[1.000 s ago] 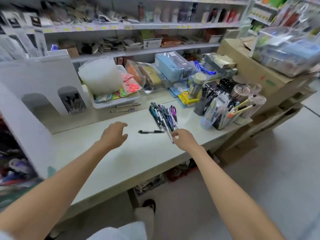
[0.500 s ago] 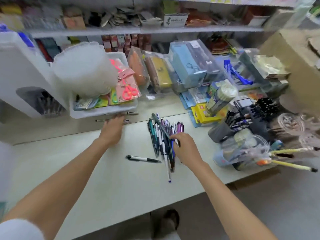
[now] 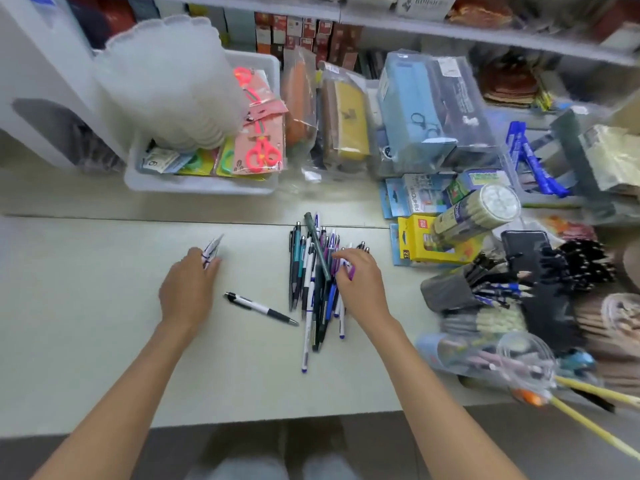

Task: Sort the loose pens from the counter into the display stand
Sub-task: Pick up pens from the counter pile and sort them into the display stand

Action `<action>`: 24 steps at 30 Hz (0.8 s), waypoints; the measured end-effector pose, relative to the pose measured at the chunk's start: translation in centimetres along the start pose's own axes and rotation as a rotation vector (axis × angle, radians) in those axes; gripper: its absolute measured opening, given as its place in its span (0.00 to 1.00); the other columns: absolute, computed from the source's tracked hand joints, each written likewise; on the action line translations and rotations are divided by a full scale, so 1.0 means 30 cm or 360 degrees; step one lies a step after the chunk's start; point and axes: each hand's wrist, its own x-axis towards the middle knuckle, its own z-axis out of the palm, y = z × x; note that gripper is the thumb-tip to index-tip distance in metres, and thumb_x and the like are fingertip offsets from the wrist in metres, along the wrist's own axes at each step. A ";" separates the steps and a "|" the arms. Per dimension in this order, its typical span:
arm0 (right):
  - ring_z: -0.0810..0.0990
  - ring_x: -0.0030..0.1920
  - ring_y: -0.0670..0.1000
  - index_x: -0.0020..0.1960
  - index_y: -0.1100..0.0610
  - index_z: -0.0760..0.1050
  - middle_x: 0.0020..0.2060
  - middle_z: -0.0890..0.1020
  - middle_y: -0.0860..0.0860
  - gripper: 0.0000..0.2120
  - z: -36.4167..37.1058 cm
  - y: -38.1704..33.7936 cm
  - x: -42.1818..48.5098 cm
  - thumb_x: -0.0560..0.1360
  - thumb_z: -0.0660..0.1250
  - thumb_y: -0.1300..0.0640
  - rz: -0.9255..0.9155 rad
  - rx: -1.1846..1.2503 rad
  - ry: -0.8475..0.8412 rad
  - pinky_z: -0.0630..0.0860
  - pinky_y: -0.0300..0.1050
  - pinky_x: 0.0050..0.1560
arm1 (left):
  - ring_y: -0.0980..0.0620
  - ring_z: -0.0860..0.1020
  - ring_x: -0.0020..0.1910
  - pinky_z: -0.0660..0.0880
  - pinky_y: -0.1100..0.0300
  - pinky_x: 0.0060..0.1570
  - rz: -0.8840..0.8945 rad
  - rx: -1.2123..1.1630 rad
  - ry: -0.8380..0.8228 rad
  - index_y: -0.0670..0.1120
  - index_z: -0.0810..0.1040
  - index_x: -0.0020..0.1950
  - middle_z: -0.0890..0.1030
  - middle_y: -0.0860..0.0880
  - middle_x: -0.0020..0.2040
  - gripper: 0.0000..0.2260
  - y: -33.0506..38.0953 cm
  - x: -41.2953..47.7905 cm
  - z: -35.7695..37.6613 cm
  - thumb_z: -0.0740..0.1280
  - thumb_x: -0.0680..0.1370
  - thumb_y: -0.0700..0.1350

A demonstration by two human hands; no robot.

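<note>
Head view, left to right: white stand [image 3: 45,81] at the far left edge, with an arched slot [image 3: 59,133] holding dark pens, blurred. Left hand [image 3: 187,289] is low over the counter [image 3: 104,323], fingers curled round a couple of white pens [image 3: 213,245] whose tips poke out past the fingers. Just right of it one black-white pen [image 3: 259,308] lies alone, apart from both hands. Next is the pile [image 3: 311,289] of mixed pens, mid-counter, roughly parallel but untidy. Right hand [image 3: 362,289] sits on the pile's right side with fingers bent down into it and seems to pinch a purple pen [image 3: 350,271]; the grip is partly hidden. Far right: cups [image 3: 457,289] stuffed with pens, probably stock rather than the loose ones. Progress looks early. Nearly all loose pens are on the counter, and only the few in the hands are picked up. To do: gather the pile, grab the single pen, carry them to the stand well off left, and slot them in.
</note>
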 end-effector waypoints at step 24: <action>0.39 0.77 0.39 0.78 0.46 0.40 0.80 0.43 0.47 0.31 0.054 0.160 -0.008 0.80 0.46 0.39 -0.0103 0.0359 -0.0026 0.39 0.31 0.73 | 0.41 0.65 0.68 0.65 0.50 0.66 -0.0204 -0.0415 0.0000 0.39 0.54 0.78 0.66 0.40 0.71 0.44 0.495 -0.215 0.265 0.75 0.72 0.53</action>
